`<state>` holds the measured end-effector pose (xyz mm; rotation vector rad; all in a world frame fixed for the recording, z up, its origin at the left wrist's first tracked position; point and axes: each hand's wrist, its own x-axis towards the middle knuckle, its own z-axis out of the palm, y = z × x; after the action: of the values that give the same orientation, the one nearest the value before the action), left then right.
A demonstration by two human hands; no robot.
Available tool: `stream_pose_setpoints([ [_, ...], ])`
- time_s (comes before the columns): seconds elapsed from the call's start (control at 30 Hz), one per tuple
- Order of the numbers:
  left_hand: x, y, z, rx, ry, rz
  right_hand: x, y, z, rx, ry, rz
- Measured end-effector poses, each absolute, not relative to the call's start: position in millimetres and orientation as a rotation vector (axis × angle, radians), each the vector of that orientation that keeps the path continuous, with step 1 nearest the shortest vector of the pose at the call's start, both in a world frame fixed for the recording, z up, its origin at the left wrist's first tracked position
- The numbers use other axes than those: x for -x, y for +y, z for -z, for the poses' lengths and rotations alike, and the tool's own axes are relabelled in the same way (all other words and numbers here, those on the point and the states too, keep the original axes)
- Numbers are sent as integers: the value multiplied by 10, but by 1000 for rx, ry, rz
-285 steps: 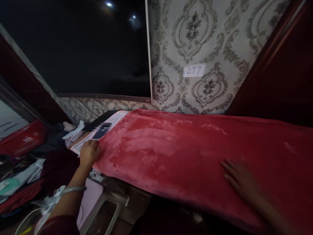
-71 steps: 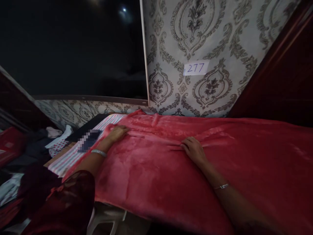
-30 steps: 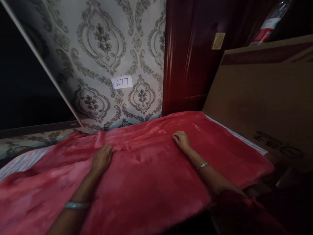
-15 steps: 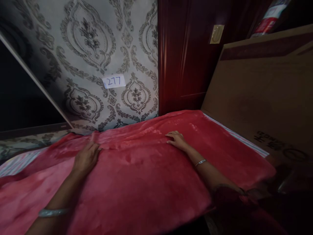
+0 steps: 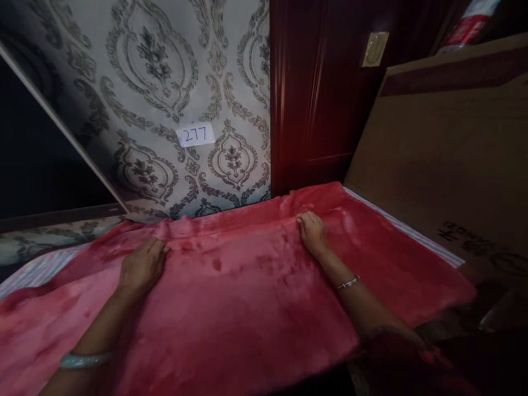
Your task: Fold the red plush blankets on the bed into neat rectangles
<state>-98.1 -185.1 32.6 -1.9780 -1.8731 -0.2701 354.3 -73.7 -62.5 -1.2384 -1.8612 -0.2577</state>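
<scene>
A plush red blanket (image 5: pixel 239 297) lies spread over a surface, with a raised fold running between my two hands. My left hand (image 5: pixel 143 265), with a pale bangle on its wrist, is closed on the fold at the left. At the fold's right end my right hand (image 5: pixel 313 234) has its fingers closed on the blanket; a thin silver bracelet sits on that wrist. The fingertips of both hands are partly hidden in the cloth. Beyond the fold, the blanket's far edge reaches the wall and looks wrinkled.
A striped sheet (image 5: pixel 406 226) shows at the blanket's right edge and at the left corner. A large cardboard box (image 5: pixel 449 148) stands at the right. Patterned wallpaper (image 5: pixel 231 110) with a paper label (image 5: pixel 196 134), a dark red panel (image 5: pixel 311 99) and a dark screen (image 5: pixel 45 148) border the back.
My right hand has closed on the blanket and drawn the cloth to the right. The fold between my hands now looks straighter. My left hand has stayed nearly in place.
</scene>
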Motion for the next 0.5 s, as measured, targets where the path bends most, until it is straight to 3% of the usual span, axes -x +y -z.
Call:
stream_pose_setpoints([
  [0.2,946,-1941,-386,1934,-2075,96,-3499,-910,613,1219,-1913,217],
  [0.5,1191,-1888,-193,2163,-1972,302,-3419,-1222,457,1297,-2093,107],
])
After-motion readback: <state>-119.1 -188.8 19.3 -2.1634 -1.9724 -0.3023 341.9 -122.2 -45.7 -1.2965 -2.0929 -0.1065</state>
